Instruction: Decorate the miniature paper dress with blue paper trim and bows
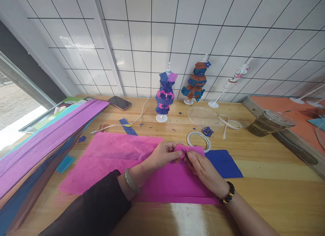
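A small folded pink paper piece (196,149) is pinched between both hands above a large pink sheet (114,148). My left hand (166,154) grips its left end with the fingertips. My right hand (200,165) is closed at its near edge, around a small dark item at the fingertips that is too hidden to name. A white tape roll (208,146) lies just beyond the hands, and a blue paper piece (224,163) is beside my right hand.
Paper-dressed stands (165,100) (194,85) line the tiled wall. Crepe paper strips (53,127) and a phone (120,103) are at left. A clear disc (203,118), white ribbon (230,122) and lidded cup (266,123) stand right of centre.
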A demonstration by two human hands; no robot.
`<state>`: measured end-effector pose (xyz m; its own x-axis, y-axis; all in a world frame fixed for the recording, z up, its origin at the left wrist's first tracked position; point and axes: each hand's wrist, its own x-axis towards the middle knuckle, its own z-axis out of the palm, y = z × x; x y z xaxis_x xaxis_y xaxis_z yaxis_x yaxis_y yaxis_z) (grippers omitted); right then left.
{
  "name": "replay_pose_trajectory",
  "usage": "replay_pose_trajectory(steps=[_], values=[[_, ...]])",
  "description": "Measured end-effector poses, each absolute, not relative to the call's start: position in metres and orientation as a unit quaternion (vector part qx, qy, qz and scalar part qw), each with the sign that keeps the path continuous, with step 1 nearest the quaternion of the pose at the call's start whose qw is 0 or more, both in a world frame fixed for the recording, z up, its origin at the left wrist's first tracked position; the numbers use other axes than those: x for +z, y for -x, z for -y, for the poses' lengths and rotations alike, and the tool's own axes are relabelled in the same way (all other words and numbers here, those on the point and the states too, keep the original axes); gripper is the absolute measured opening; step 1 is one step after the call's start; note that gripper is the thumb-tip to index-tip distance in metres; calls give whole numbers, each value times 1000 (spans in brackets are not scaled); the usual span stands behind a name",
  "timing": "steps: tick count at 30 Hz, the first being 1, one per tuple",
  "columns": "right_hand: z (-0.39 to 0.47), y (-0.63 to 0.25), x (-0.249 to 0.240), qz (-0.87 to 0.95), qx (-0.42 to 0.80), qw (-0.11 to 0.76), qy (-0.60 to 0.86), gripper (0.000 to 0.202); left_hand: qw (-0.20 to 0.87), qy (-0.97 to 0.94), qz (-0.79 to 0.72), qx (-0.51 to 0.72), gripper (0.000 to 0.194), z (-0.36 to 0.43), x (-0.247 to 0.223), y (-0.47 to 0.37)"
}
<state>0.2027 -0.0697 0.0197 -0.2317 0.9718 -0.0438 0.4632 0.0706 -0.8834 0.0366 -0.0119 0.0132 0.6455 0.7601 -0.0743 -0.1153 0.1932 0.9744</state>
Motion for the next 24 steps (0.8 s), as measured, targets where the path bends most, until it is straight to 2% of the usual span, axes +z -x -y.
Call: replay_pose_trajectory(steps=[24], values=[[70,-204,21,679,397,297,542,37,714,-547,-307,312,33,12,11,-37]])
